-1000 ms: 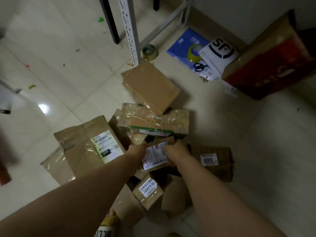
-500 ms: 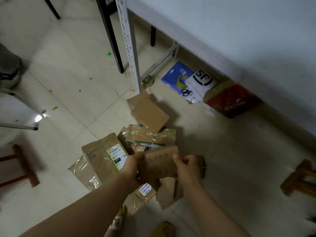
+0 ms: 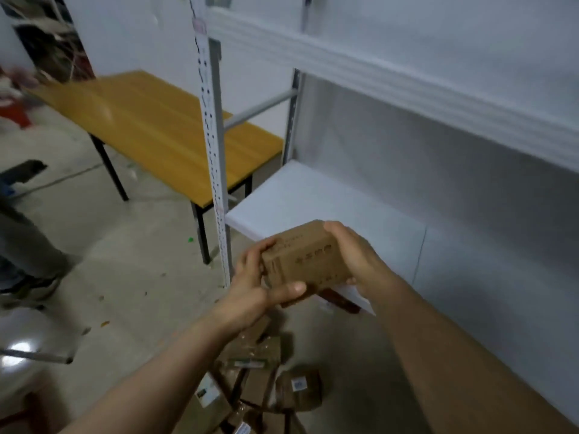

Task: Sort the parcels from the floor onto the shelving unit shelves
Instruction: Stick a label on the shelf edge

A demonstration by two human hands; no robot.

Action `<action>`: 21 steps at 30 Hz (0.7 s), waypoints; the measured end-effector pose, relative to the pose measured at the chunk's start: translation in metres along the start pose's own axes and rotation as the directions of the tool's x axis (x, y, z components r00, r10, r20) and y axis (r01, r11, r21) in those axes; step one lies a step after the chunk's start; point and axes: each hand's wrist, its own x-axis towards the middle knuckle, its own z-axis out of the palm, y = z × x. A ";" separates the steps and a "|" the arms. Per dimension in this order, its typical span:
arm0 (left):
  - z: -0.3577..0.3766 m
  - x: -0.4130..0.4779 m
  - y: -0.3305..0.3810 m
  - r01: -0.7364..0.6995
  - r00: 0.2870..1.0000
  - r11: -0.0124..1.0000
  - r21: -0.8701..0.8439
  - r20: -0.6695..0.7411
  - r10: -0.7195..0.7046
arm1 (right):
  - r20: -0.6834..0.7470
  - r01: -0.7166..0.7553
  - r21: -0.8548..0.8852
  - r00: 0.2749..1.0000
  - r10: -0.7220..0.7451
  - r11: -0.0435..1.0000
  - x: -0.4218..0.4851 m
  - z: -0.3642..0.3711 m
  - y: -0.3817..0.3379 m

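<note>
Both my arms reach forward, and I hold a small brown box [image 3: 302, 258] between my hands at about the height of the lower white shelf [image 3: 313, 195]. The box is in the air, just in front of that shelf's front edge, with its broad face tipped up toward me.

My left hand [image 3: 250, 289] grips the left end. The fingers curl round the short side and the thumb lies along the near bottom edge. My right hand [image 3: 360, 258] clasps the right end, with the fingers wrapped over the far top corner and the thumb tucked under the near corner. Both wrists are bent inward, so the box is squeezed from both ends.

Dark characters are printed in a row across the face of the box, with more marks on its left side. They are too blurred for me to read.

The other parcels [image 3: 266, 386] lie in a heap on the floor [image 3: 125, 261] below my forearms. Several carry white labels, and I cannot make out the print on them.

A perforated post [image 3: 213, 136] stands at the shelf's left corner. Beyond it is a yellow-topped table [image 3: 150, 120]. Another person's leg [image 3: 25, 242] shows at the left edge.
</note>
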 end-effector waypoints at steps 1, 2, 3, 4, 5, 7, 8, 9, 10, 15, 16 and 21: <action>0.001 -0.004 0.022 -0.102 0.994 0.984 0.148 -0.029 0.107 | -0.024 0.032 -0.001 0.999 -0.032 0.999 -0.014 -0.012 -0.023; 0.003 -0.007 0.043 -0.189 0.976 0.942 0.276 -0.051 0.210 | -0.050 0.063 -0.003 0.997 -0.063 0.998 -0.028 -0.023 -0.044; 0.006 -0.012 0.062 -0.259 0.953 0.891 0.373 -0.053 0.299 | -0.070 0.092 -0.014 0.993 -0.093 0.996 -0.043 -0.034 -0.063; 0.008 -0.017 0.081 -0.318 0.928 0.843 0.434 -0.041 0.372 | -0.081 0.122 -0.029 0.989 -0.124 0.992 -0.058 -0.043 -0.079; 0.011 -0.022 0.097 -0.370 0.901 0.802 0.470 -0.028 0.432 | -0.089 0.152 -0.044 0.984 -0.156 0.987 -0.073 -0.052 -0.094; 0.014 -0.032 0.126 -0.437 0.854 0.770 0.464 -0.056 0.518 | -0.100 0.221 -0.064 0.969 -0.227 0.973 -0.103 -0.070 -0.116; 0.015 -0.038 0.138 -0.449 0.850 0.816 0.364 -0.108 0.515 | -0.103 0.269 -0.051 0.956 -0.273 0.962 -0.118 -0.079 -0.125; 0.016 -0.043 0.150 -0.437 0.872 0.881 0.181 -0.152 0.464 | -0.107 0.330 -0.025 0.938 -0.330 0.944 -0.131 -0.087 -0.134; 0.015 -0.046 0.158 -0.386 0.914 0.921 -0.053 -0.158 0.374 | -0.117 0.385 0.005 0.917 -0.382 0.923 -0.139 -0.093 -0.140; 0.024 -0.069 0.200 0.047 0.976 0.568 -0.822 0.160 0.150 | -0.111 0.604 0.039 0.794 -0.598 0.796 -0.183 -0.112 -0.158; 0.028 -0.074 0.208 0.093 0.965 0.516 -0.852 0.204 0.162 | -0.073 0.615 0.057 0.788 -0.611 0.786 -0.189 -0.111 -0.161; 0.053 -0.088 0.231 0.183 0.952 0.471 -0.863 0.276 0.135 | 0.039 0.637 0.095 0.766 -0.642 0.765 -0.212 -0.102 -0.172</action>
